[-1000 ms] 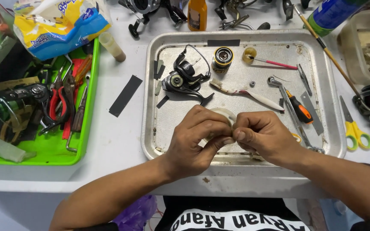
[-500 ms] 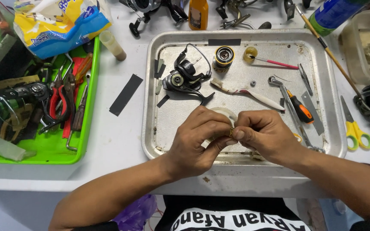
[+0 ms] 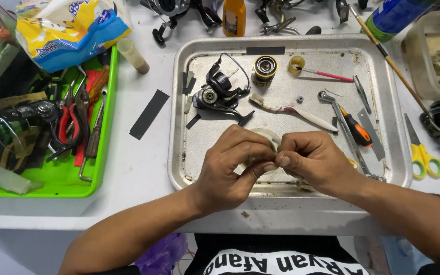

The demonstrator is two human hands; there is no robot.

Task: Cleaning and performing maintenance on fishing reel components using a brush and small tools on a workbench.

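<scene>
Two hands, nearest us: we have our left hand (image 3: 230, 170) and right hand (image 3: 314, 163) pressed together over the near middle of the dented grey metal tray (image 3: 179, 153), both pinched on one small part.
Held thing: a pale, cream-coloured round plastic ring (image 3: 267, 138), mostly hidden behind our knuckles; only its far rim shows, just above the tray floor.
Grip: left fingers curl around its left side with the thumb underneath, right fingertips nip its right edge. Both are clenched on it; we cannot tell whether something smaller sits between the fingertips.
Handling, as we judge it: light, stiff, thin-walled, probably smooth and perhaps greasy, so easy to fumble. We would take it by the outer rim with fingertips, not squeeze across the middle.
Middle of tray: a black spinning fishing reel body with wire bail (image 3: 219, 94) lies on its side at left; a white-handled worn toothbrush (image 3: 294, 108) lies just right of it; an orange-and-black handled screwdriver (image 3: 355, 130) sits at right.
Far part of tray: a gold-and-black round line spool (image 3: 265, 67) stands upright.
Left of tray: a black flat strip (image 3: 149, 114) lies on the white table, with a bright green plastic bin of pliers and tools (image 3: 52, 181) beyond.
Right of tray: yellow-handled scissors (image 3: 422, 153).
</scene>
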